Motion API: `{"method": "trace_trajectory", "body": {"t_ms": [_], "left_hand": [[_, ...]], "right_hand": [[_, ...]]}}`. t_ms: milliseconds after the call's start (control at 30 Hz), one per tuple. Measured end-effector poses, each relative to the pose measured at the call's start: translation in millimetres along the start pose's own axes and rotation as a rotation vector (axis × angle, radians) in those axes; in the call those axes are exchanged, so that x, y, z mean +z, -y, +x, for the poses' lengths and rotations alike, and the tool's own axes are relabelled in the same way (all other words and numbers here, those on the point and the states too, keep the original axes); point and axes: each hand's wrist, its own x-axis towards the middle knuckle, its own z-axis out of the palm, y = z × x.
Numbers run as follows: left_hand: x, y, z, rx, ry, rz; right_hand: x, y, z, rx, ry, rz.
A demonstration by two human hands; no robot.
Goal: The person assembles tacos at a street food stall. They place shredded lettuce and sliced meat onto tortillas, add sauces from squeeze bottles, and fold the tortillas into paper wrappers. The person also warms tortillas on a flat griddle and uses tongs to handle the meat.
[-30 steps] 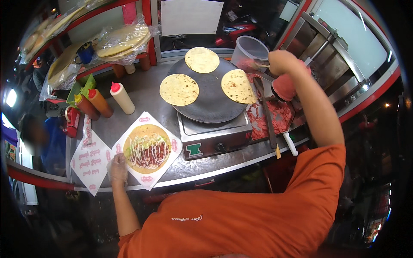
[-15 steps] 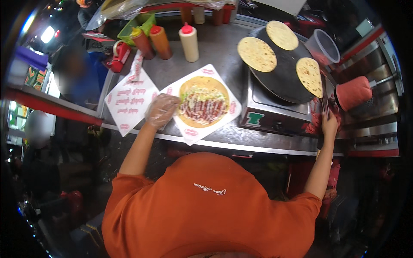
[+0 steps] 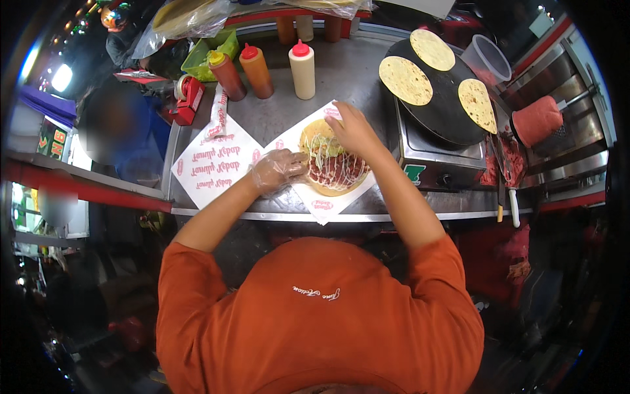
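The filled flatbread (image 3: 336, 172) lies on a paper sheet (image 3: 323, 209) near the front edge of the tabletop (image 3: 338, 75). The left hand (image 3: 279, 172) is at its left rim, fingers bunched; the right hand (image 3: 357, 134) is at its far rim, thumb slightly apart. Neither grip can be confirmed. Both hands are equally near. The round bread has no long axis or pointing end.
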Motion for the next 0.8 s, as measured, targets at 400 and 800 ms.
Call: {"method": "trace_trajectory", "body": {"t_ms": [400,800], "left_hand": [[25.0,-19.6,53.9,-0.209,-0.083,0.172],[-9.7,-38.5,61.5,-0.048,0.009,0.257]], "right_hand": [[18.8,-27.4,35.3,-0.270,-0.075,-0.280],[16.3,-12.9,-16.0,0.121,0.057,-0.165]]}}
